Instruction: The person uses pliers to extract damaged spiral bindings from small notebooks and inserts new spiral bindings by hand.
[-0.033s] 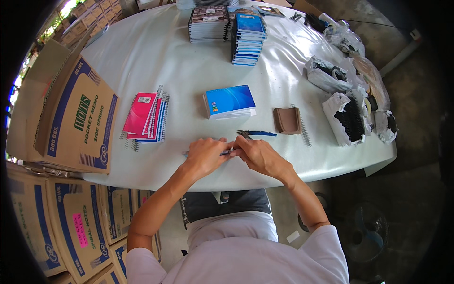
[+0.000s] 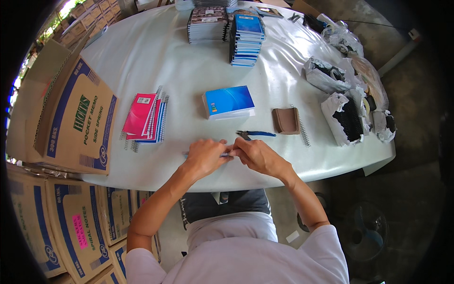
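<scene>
Close to the near table edge, my left hand point(image 2: 206, 155) is closed around a thin notebook point(image 2: 186, 154), seen edge-on and mostly covered by the fingers. Its bluish edge shows to the left of the hand. My right hand point(image 2: 259, 155) meets the other end with thumb and fingers pinched together; what lies between those fingertips is hidden. Just beyond the right hand lie blue-handled cutting pliers point(image 2: 260, 134), partly covered by it. Farther back is a short stack of blue notebooks point(image 2: 229, 100). Pink and blue spiral notebooks point(image 2: 140, 111) overlap in a pile to the left.
A brown pouch point(image 2: 285, 120) lies beside a loose wire spiral point(image 2: 303, 127). Torn white packages of black coils point(image 2: 347, 118) line the right edge. Tall notebook stacks point(image 2: 247, 42) stand at the back. A large open carton point(image 2: 78, 118) flanks the table's left side.
My right fingertips have shifted very slightly at the notebook's end. The left hand and the things on the table stay in place.
</scene>
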`<state>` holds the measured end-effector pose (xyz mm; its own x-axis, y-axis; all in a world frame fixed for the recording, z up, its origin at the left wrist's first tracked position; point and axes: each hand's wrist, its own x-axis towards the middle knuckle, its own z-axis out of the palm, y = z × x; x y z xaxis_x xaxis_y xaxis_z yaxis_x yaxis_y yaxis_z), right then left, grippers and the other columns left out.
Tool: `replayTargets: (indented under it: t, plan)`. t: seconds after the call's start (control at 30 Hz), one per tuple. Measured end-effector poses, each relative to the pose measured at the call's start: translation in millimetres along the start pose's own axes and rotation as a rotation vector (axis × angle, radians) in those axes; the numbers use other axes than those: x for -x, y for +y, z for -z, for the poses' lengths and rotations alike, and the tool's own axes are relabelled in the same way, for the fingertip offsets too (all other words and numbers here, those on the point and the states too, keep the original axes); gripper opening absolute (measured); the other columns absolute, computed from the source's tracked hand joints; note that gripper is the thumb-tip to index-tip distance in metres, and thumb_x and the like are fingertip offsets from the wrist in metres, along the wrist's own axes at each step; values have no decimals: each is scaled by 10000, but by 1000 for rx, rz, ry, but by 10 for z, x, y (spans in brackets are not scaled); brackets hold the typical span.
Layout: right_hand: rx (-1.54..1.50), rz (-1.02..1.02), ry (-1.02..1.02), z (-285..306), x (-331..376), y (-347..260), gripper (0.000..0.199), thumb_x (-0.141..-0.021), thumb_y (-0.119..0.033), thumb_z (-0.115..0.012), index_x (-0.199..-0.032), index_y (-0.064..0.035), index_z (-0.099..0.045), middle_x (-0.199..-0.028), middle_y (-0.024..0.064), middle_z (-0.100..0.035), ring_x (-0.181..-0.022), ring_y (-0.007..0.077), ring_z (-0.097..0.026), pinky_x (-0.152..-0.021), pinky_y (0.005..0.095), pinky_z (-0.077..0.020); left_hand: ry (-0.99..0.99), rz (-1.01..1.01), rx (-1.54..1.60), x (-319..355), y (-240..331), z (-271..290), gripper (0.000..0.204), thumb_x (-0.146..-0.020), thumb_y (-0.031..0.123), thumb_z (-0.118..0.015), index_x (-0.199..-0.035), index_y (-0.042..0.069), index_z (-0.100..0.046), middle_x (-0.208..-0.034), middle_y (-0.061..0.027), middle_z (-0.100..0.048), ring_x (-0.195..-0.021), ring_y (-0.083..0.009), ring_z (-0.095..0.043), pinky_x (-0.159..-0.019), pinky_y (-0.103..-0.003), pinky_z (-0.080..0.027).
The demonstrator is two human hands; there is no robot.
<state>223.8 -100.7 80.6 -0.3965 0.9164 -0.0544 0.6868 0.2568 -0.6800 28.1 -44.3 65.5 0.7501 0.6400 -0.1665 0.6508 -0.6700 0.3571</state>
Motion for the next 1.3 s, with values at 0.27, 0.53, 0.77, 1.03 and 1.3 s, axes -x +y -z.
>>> replayTargets:
  t: [0.27,0.53,0.77,1.03,1.3]
  plan:
    - [655,-188,106,887,346,1133,688,-561,-44,-886,-1188,-168,-632,-1393,77,-507,-1207,317,-532,-1057,443,-408,-128,-115,47,115,63,41,428,-947,390,-566,-1356,267,-561,-1213,-42,-660,-908,-301,-686,-771,-474,-550]
    - [-284,-75,-145,1014,27,648,493,-855,-391,-738,-1238,-86,-677,-1188,137,-677,-1057,282,-633,-962,387,-467,214,-206,-141,234,-43,-110,714,-832,483,-642,-1478,316,-389,-1297,-29,-629,-1042,-343,-662,-824,-440,-559]
    - [-326,135,-424,369,-356,442,489,-887,-396,-693,-1217,-35,-678,-1185,158,-680,-1061,306,-638,-975,366,-453,390,-1,-147,373,-148,-159,825,-767,507,-718,-1480,246,-395,-1178,-196,-655,-1032,-404,-653,-811,-454,-554]
    - [-291,92,-384,339,-464,459,489,-868,-414,-706,-1219,-74,-689,-1099,151,-689,-1043,280,-635,-928,360,-479,256,69,52,306,-137,-98,825,-790,524,-700,-1497,260,-368,-1119,-223,-670,-994,-385,-670,-767,-445,-562]
    - [-416,146,-355,465,-480,480,477,-872,-329,-713,-1222,-8,-668,-1183,171,-666,-1051,258,-635,-898,360,-482,231,86,-61,148,-218,-75,865,-788,559,-691,-1519,277,-323,-1064,-165,-692,-903,-349,-696,-735,-449,-559]
